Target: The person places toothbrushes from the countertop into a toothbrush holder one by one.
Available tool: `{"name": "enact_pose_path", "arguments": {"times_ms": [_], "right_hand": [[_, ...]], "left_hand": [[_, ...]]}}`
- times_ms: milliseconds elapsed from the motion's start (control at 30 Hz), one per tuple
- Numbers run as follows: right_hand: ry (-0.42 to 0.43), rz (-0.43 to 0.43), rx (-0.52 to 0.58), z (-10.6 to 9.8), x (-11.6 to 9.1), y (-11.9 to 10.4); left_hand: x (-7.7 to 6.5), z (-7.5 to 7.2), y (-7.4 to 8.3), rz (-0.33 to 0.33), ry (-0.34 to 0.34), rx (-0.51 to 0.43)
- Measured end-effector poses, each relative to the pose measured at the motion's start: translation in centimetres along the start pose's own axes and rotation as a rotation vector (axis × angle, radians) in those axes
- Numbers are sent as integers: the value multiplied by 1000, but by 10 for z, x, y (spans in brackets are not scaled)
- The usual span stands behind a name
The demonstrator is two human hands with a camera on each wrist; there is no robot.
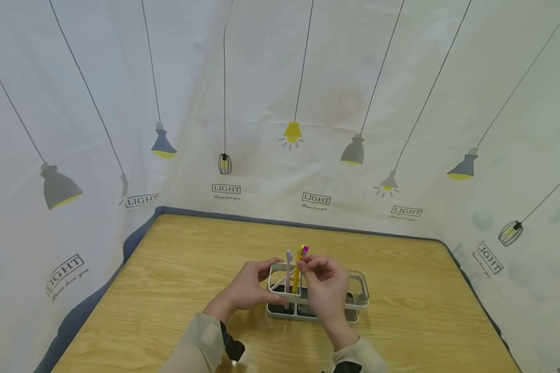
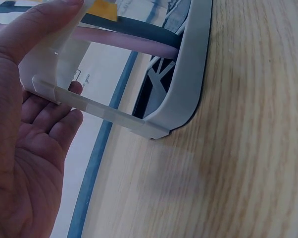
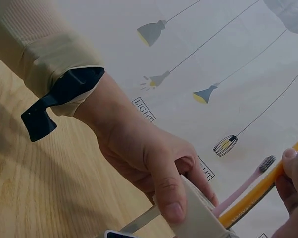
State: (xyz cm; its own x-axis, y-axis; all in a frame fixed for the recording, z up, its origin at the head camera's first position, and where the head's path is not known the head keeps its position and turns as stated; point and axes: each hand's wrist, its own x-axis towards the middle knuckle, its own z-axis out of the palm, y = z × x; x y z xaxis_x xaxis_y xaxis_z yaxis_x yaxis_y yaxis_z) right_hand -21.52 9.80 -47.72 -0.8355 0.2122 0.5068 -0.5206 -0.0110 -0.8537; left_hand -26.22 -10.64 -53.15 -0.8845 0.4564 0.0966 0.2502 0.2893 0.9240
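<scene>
While the left hand (image 1: 248, 289) grips the white plastic caddy (image 1: 360, 284) (frame centre), the right hand (image 1: 325, 290) pinches the yellow toothbrush (image 1: 298, 272); best kept vertical beside the pink toothbrush (image 1: 288, 272).

Plenty of bare wooden table (image 1: 177, 290) on every side of the white holder (image 1: 360, 284), so coming in low from the left, right or front edge is wide open. Over the holder it's tight, though: the pink toothbrush (image 1: 288, 272) and yellow toothbrush (image 1: 299, 269) stick up out of the left compartments, the left hand (image 1: 247, 287) wraps that end, and the right hand (image 1: 324, 290) hangs over the middle, pinching the yellow one. The right end of the holder is uncovered from above. Behind, a printed curtain (image 1: 308, 103) walls off the table's back and sides.
</scene>
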Motion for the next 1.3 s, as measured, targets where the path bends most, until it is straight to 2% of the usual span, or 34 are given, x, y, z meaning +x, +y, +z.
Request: {"name": "enact_pose_path", "arguments": {"times_ms": [333,600,933,1300], "right_hand": [[42,61,-14,-8,-20,12],[36,30,-43,-11,-34,22],[-9,-22,-35,-14,-39,25],[-32,102,-146,-14,-25,18]], "left_hand": [[0,0,1,-6,7,3],[0,2,-1,13,4,-1],[-1,2,-1,13,-9,-34],[0,2,-2,37,-4,-28]]}}
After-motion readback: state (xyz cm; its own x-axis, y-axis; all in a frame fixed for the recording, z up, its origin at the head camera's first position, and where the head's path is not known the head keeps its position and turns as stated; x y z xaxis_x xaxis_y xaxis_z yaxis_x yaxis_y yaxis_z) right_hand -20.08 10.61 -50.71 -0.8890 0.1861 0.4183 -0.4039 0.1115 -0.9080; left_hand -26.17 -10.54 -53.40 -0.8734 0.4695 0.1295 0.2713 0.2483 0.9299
